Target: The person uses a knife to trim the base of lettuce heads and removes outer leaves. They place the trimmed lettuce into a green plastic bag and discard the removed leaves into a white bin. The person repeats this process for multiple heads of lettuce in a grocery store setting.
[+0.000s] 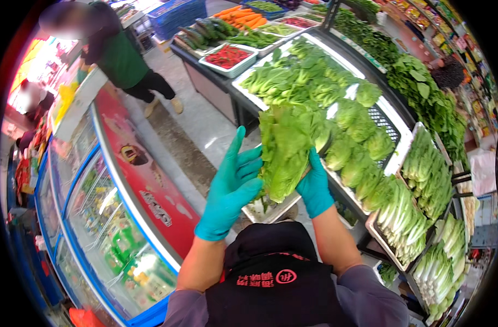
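Observation:
A head of leafy green lettuce [283, 155] is held up in front of my chest. My right hand [315, 184], in a teal glove, grips it low on its right side; the fingers behind the leaves are hidden. On the other side, my left hand [234, 184], gloved the same way, has its fingers spread, with the fingertips at the leaf edge. Just beyond the held head, leafy greens [298, 77] fill the far part of a white-rimmed display bin [398, 151]. More lettuce heads [355, 143] lie in rows to the right. Beneath my hands is a white tray [269, 210], partly covered.
A red-sided display freezer [151, 163] with sliding glass runs along the left. A person in a green apron [120, 57] stands in the aisle at the far left. Red chillies [227, 56] and carrots [242, 17] sit beyond the bin. Bundled white-stemmed greens [402, 220] are at right.

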Motion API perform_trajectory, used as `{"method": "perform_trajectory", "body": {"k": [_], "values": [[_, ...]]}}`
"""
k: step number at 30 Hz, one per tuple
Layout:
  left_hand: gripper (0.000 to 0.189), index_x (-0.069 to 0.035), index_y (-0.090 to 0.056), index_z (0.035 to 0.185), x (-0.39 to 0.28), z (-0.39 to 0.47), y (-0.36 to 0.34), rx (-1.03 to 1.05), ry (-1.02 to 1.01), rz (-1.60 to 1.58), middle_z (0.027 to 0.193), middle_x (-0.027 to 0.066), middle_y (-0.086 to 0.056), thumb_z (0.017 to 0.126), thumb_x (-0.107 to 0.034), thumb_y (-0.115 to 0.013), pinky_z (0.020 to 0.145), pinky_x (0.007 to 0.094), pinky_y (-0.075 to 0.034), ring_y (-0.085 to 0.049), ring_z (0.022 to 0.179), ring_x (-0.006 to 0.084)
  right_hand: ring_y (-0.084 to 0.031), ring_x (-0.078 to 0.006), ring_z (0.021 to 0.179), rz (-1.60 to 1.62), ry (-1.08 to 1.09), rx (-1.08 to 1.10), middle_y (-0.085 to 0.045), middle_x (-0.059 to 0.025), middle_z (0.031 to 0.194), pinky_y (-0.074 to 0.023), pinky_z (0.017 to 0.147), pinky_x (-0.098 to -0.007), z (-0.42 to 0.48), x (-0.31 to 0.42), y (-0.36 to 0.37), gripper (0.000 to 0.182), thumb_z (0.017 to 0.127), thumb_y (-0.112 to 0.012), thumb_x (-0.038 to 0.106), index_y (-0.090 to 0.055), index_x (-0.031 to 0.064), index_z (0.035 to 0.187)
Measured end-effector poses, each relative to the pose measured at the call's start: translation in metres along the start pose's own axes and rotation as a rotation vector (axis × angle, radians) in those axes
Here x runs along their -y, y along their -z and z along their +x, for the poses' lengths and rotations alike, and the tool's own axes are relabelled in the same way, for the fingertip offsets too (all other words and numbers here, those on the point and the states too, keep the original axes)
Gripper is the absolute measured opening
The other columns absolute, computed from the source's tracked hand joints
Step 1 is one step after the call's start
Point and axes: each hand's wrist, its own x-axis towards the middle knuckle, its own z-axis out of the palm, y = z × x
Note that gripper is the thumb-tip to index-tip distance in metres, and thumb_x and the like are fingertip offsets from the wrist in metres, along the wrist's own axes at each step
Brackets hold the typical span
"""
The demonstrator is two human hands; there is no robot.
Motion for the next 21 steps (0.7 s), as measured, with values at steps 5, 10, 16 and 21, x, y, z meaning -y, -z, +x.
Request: {"method": "perform_trajectory", "body": {"k": [5,10,16,21], "values": [[0.065,-0.010,-0.035,0.145,0.016,-0.006,0.010,-0.307,-0.076,0.201,0.130,0.0107,-0.052,0.086,-0.007,-0.063,0.095,0.0307,-0.043,-0.051,0.114,0.0188,-0.048,-0.0303,0.123,0.132,0.105,0.104,-0.046,-0.0111,0.139,-0.0373,0.106,-0.0452,0.005,0.002,0.020,0.052,0.098,-0.042,0.040,-0.040,0.0088,0.140],[0.055,-0.003,-0.056,0.128,0.018,-0.027,-0.013,-0.112,-0.353,0.699,0.128,0.0123,-0.056,0.075,0.001,-0.067,0.096,0.0360,-0.043,-0.054,0.114,0.0269,-0.047,-0.0294,0.123,0.144,0.108,0.102,-0.045,-0.0109,0.140,-0.0384,0.105,-0.0455,-0.003,0.008,0.018,0.054,0.098,-0.042,0.043,-0.039,0.0092,0.140],[0.067,-0.001,-0.046,0.136,0.026,0.004,-0.069,0.123,-0.441,0.930,0.134,0.0220,-0.048,0.074,-0.009,-0.071,0.099,0.0423,-0.041,-0.048,0.121,0.0401,-0.055,-0.0255,0.116,0.055,0.117,-0.058,-0.058,-0.0110,0.125,-0.0422,0.102,-0.0436,-0.005,0.020,0.033,0.044,0.092,-0.059,0.031,-0.052,0.0079,0.129],[0.083,0.006,-0.024,0.144,0.063,0.047,-0.111,0.136,-0.358,0.807,0.145,0.0252,-0.031,0.078,-0.012,-0.071,0.107,0.0398,-0.033,-0.037,0.133,0.0349,-0.042,-0.0094,0.060,-0.443,0.480,-0.298,-0.039,0.0037,0.069,-0.0339,0.053,-0.0278,0.001,0.064,0.041,0.041,0.074,-0.082,0.026,-0.043,0.0144,0.075]]}}
